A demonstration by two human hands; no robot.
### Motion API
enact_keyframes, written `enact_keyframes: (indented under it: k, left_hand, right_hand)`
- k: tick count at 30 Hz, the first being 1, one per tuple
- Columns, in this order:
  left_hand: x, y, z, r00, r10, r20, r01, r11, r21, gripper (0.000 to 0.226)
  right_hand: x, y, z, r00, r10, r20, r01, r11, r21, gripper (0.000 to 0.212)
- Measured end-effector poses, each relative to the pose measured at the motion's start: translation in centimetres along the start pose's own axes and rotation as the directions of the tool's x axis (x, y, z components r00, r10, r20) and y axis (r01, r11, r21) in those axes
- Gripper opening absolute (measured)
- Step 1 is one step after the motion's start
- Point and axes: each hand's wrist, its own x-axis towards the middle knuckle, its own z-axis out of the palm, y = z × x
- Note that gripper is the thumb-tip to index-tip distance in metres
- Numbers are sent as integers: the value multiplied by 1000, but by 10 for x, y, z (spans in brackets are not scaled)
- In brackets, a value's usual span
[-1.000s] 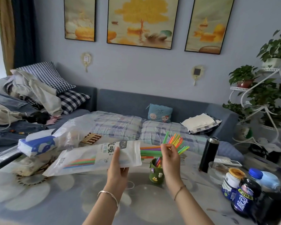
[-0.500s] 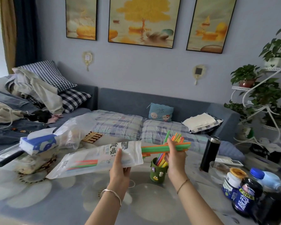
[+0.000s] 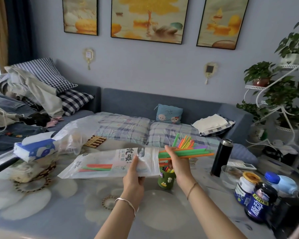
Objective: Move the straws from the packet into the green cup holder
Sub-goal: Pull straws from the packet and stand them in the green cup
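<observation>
The packet [image 3: 110, 163], translucent white plastic with printed lettering, is held level above the worktop [image 3: 76, 204], mouth to the right. Green and orange straws [image 3: 197, 153] protrude horizontally from the mouth; others lie inside. The green cup holder [image 3: 166, 180] stands upright below the mouth, holding more straws, fanned and multicoloured.

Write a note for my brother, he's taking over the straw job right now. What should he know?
Left hand grips the packet near its open end.
Right hand holds a bunch of straws sticking out of that end.
Green cup holder stands on the table under the right hand.
Done: several straws stand in the holder.
Left: drop this bunch in, then fetch the remaining straws deep in the packet.
</observation>
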Motion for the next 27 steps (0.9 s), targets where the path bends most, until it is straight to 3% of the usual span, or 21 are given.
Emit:
enact_keyframes:
  k: [8, 15, 20, 27]
  left_hand:
    - [22, 4, -10, 997, 19, -80, -21, 1000, -23, 38]
    - [40, 2, -16, 992, 11, -125, -15, 1000, -27, 38]
    - [51, -6, -17, 991, 19, -129, -21, 1000, -10, 38]
    - [65, -11, -23, 991, 20, -129, -19, 1000, 9, 31]
  right_hand:
    - [41, -9, -33, 980, -82, -180, 79, 997, -22, 33]
    - [77, -19, -55, 931, -274, -240, 236, 956, -176, 22]
    - [97, -15, -61, 882, -452, -135, 351, 820, -452, 26]
    - [132, 21, -51, 917, -397, 24, 294, 635, -714, 41]
